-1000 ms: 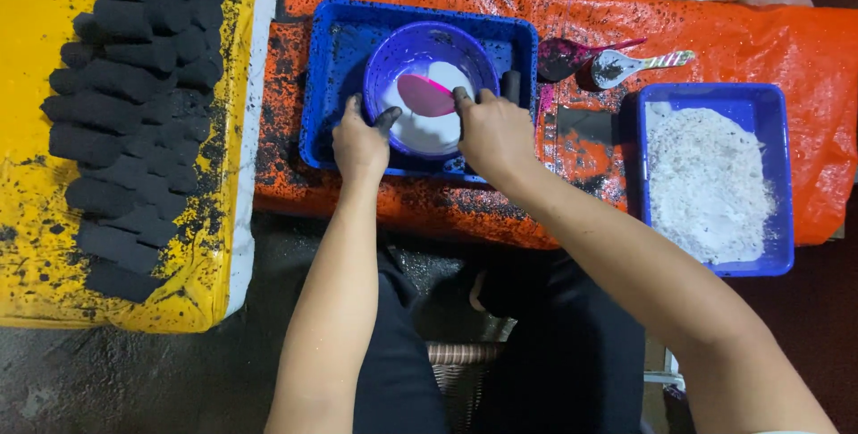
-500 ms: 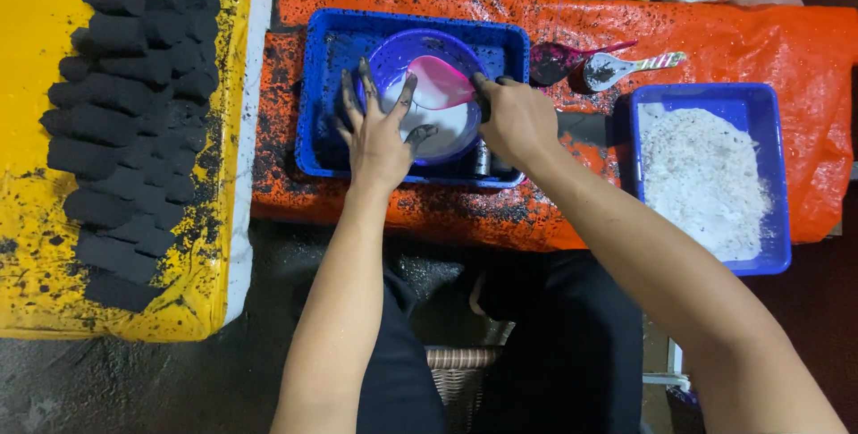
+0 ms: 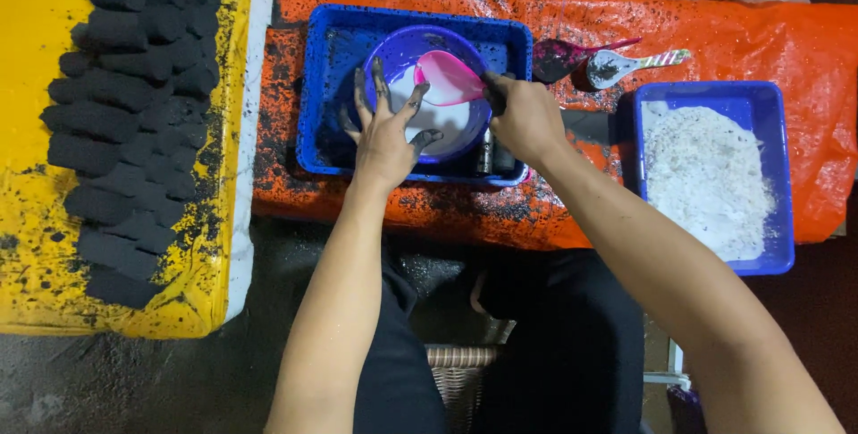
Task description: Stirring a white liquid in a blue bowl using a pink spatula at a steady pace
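Pink scoop [image 3: 447,78] pinched in our right hand [image 3: 527,117] over purple bowl [image 3: 429,94]; left hand [image 3: 386,134], fingers spread, holding nothing, rests on bowl rim inside blue tray [image 3: 322,143].

We see a glossy purple plastic bowl [image 3: 427,94] inside a smooth blue plastic tray [image 3: 326,94] speckled with gritty black dust. The pink scoop [image 3: 447,78] looks like shiny plastic. Our left hand [image 3: 386,130] has matt black soot on its fingers [image 3: 379,85]. The table wears a crinkled, slightly glossy orange plastic sheet [image 3: 715,32]. The second blue tray [image 3: 778,175] holds dry, crumbly white powder [image 3: 706,175]. The dark lumps [image 3: 125,103] on the yellow sheet [image 3: 27,130] look rough and matt.
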